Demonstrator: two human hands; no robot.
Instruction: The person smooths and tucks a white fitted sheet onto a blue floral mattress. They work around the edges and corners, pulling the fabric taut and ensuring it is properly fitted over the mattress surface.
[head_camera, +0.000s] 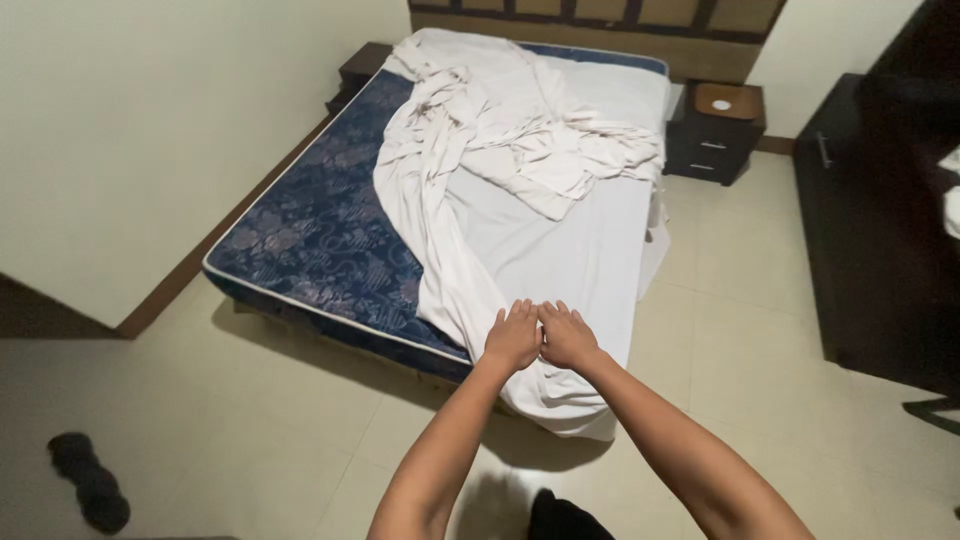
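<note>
Down at the foot of the bed, the left hand (513, 336) and the right hand (567, 335) lie side by side, touching, palms down on the white sheet (540, 240). Both look fairly flat, fingers stretched forward over the cloth; whether any fold is pinched beneath them cannot be told. The sheet covers the right part of the mattress (310, 240) smoothly near the hands, bunches into crumpled folds toward the head end, and hangs over the foot edge just below the wrists. The mattress, dark blue with a pale flowered pattern, lies bare on its left part, next to the cream wall (150, 130). A dark nightstand (715, 135) stands right of the bed's head, and a dark wardrobe (880, 230) lines the right side of the room. A dark object (90, 480) rests on the tiled floor (260, 450) at lower left.
</note>
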